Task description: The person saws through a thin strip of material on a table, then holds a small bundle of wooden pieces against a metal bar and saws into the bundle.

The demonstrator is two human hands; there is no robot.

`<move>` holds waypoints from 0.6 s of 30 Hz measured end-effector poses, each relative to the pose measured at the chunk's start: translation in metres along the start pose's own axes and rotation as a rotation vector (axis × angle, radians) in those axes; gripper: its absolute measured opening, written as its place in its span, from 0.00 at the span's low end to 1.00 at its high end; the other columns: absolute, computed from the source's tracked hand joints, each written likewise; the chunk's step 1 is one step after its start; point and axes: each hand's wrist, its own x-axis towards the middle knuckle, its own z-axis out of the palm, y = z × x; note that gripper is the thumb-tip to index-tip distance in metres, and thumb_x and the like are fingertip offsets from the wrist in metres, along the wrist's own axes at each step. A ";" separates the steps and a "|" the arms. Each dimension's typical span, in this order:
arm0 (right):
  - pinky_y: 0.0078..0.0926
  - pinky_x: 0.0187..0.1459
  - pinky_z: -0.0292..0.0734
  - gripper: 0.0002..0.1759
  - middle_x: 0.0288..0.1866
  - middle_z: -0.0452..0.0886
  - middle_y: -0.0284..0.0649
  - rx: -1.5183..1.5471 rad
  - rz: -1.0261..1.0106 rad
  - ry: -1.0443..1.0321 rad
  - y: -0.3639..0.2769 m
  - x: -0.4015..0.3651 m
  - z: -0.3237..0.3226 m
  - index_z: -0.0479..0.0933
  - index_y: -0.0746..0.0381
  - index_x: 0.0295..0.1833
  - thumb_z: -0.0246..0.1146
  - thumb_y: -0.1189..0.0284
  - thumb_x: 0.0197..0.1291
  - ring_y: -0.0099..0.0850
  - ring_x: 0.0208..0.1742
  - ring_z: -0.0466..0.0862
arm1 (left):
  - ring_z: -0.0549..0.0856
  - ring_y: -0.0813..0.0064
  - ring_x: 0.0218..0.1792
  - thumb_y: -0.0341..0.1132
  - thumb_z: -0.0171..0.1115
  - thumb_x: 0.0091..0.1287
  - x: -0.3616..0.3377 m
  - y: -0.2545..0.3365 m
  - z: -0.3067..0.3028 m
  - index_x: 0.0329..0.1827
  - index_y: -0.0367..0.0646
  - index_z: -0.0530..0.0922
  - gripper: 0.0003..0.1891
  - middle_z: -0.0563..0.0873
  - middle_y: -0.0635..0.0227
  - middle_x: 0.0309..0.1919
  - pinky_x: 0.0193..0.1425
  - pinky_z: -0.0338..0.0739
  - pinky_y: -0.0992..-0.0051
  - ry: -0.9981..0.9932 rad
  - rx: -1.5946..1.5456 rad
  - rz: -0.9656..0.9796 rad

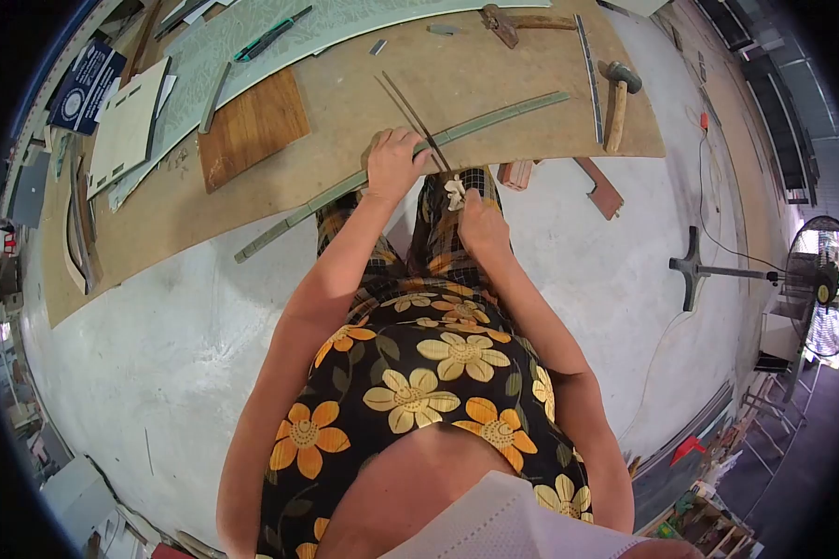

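Note:
My right hand [484,226] is closed around the pale handle of a handsaw [416,121], just off the table's near edge. The long thin blade points away from me and crosses a narrow grey-green strip [503,114]. My left hand [396,165] bears down on the strip just left of the blade, fingers bent over it. That strip lies slantwise on the brown table [345,102], its left end sticking out over the floor. Whether the teeth have cut into it cannot be made out.
Right on the table lie a hammer [617,107], a metal strip [589,79] and a hatchet-like tool [503,26]. Left are a wooden board [252,126], a utility knife [270,35] and a pale panel [129,129]. A standing fan [816,279] is at right.

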 end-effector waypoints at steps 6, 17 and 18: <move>0.53 0.39 0.80 0.09 0.31 0.84 0.59 0.026 -0.053 0.060 -0.016 0.033 0.008 0.70 0.66 0.47 0.51 0.74 0.64 0.58 0.36 0.86 | 0.81 0.59 0.46 0.38 0.73 0.54 0.000 0.000 0.000 0.37 0.45 0.83 0.11 0.83 0.66 0.38 0.53 0.76 0.63 -0.005 -0.010 -0.004; 0.51 0.38 0.81 0.08 0.30 0.83 0.58 -0.053 -0.034 0.012 0.008 -0.004 0.009 0.70 0.67 0.45 0.52 0.75 0.63 0.56 0.36 0.86 | 0.81 0.59 0.47 0.38 0.72 0.56 0.000 0.001 0.000 0.37 0.44 0.82 0.11 0.82 0.65 0.38 0.52 0.77 0.64 -0.016 -0.027 -0.019; 0.52 0.38 0.80 0.08 0.30 0.83 0.58 -0.025 -0.032 0.004 0.001 0.004 0.005 0.70 0.67 0.45 0.52 0.75 0.64 0.56 0.36 0.86 | 0.81 0.59 0.47 0.38 0.72 0.56 -0.003 0.001 0.000 0.37 0.44 0.82 0.11 0.83 0.65 0.38 0.52 0.77 0.64 -0.011 -0.025 -0.018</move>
